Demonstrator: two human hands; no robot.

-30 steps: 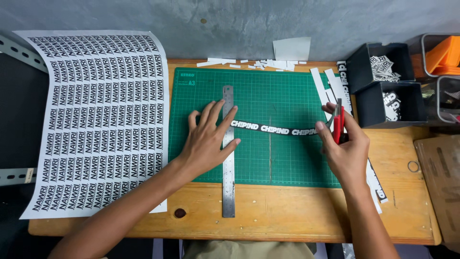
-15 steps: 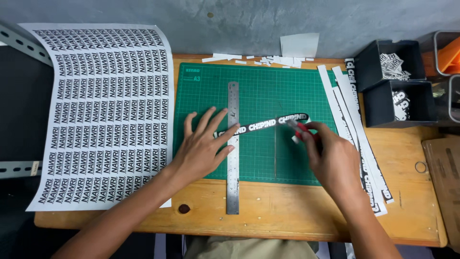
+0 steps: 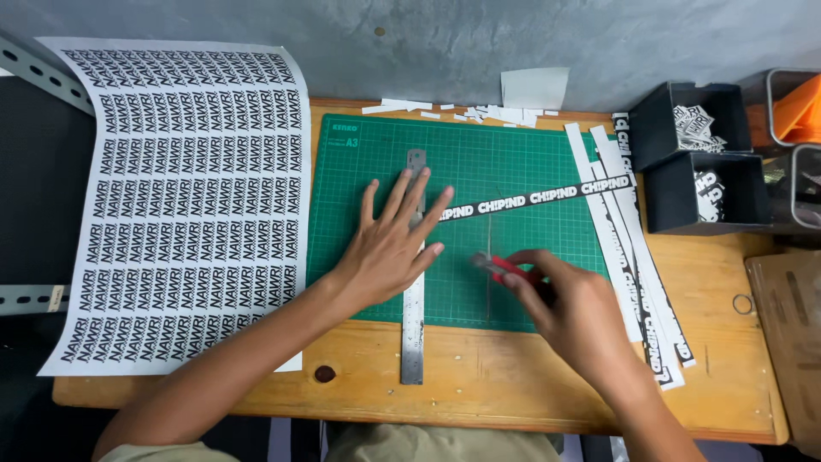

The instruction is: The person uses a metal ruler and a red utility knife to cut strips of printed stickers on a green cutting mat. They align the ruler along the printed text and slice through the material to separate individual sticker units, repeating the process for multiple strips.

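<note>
Sticker strip: long, narrow, black with repeated white lettering, lying slightly tilted across upper part of green cutting mat, right end reaching over pale strips at mat's right edge, left end tucked under fingertips of left hand. Left hand flat and spread wide, palm down, pressing steel ruler that runs upright down the mat and off onto wooden surface. Middle part of ruler hidden under that hand; only top tip and lower length visible. Right hand closed around red utility knife, tip toward the mat just below the strip, not touching it. Knife body mostly covered by fingers; blade too small to make out. Large printed sticker sheet left of mat, curling up against wall, lower left corner hanging past surface edge. White offcuts scattered along mat's top edge. Black bins at right holding cut stickers, contents partly hidden by bin walls.
</note>
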